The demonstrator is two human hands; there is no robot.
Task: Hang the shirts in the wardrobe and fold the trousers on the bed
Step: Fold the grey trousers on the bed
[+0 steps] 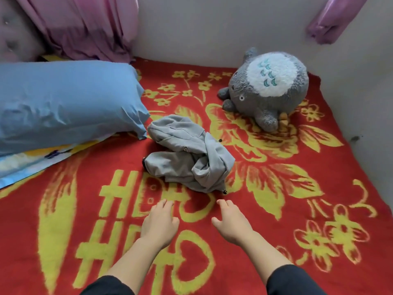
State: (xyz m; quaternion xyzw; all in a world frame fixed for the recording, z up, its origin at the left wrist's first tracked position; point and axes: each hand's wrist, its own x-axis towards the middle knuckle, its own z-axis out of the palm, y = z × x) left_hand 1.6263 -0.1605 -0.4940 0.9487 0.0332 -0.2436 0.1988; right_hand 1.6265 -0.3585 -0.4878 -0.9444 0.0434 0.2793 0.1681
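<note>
head view: crumpled grey trousers [187,155] on fuzzy blanket [276,188].

Both forearms reach forward side by side, bare from dark pushed-up sleeves; the left hand [160,223] lies palm down, fingers loosely extended and holding nothing. The right hand [231,222] mirrors it, fingers relaxed, thumb angled inward; the two hands stay apart.

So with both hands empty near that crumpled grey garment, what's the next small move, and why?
Probably reach forward and grip the crumpled grey garment to shake it open. The left hand and right hand are open, empty, just short of it, and it lies bunched on the red and yellow blanket.
</note>
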